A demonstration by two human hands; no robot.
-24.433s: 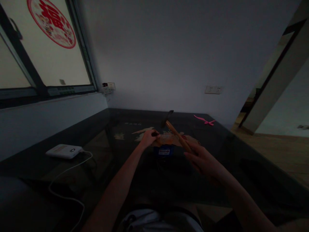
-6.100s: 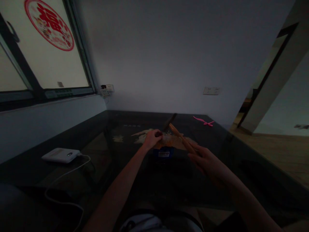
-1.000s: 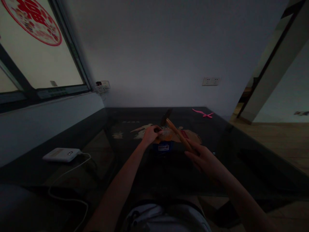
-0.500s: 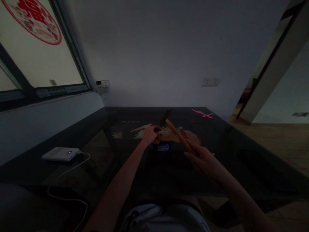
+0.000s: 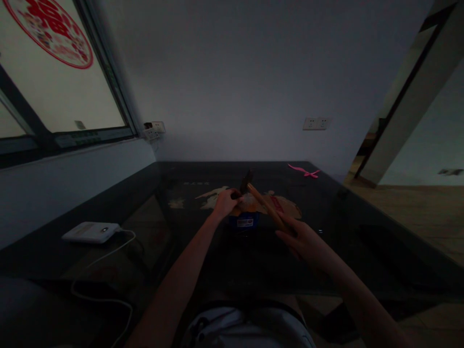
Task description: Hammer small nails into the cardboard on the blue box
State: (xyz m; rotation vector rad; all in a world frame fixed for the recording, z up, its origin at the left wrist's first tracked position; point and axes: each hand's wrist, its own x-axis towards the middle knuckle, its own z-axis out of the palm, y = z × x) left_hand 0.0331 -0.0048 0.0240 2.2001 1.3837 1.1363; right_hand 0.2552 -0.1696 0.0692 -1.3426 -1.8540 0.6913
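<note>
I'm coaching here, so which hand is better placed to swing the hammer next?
Probably the right hand: it grips the hammer by its wooden handle; the left hand is beside the hammer's head.

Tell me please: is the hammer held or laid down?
Held: the right hand grips its wooden handle. Whether the dark head touches anything, I cannot tell.

– Clear inside the left hand [image 5: 225, 203]?
– Too dark.
– On the hammer [image 5: 267, 207]?
– Blurred at the head [image 5: 247, 180], hidden lower by the right hand [image 5: 302, 239].
– On the blue container [image 5: 234, 224]?
– Too small a label [image 5: 245, 223] to read.
– Cut by an edge?
– Across the red sticker [image 5: 52, 31] up top, along the white cable [image 5: 103, 299] below.
</note>
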